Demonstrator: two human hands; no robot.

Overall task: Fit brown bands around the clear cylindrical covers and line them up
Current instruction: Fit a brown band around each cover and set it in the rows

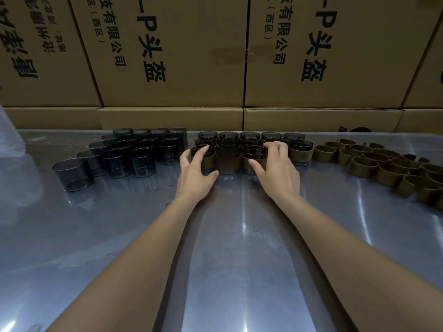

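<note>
Both hands sit on the block of banded covers (227, 154) at 12 o'clock on the steel worktop (239, 248). The left hand (194, 171) has its fingers spread and lightly curved against the front-left cup; the right hand (275, 168) has its fingers curled over the rims at the front right, pinching nothing I can make out. The cups look light, thin, rigid and probably slippery on metal, so squeezing the row from its outer sides, low on the bands, seems safest. Bare covers (119, 154) crowd 10 o'clock, loose brown bands (374, 164) fill 2 o'clock, cardboard boxes (215, 56) wall off the back; free room lies toward 6 o'clock.
</note>
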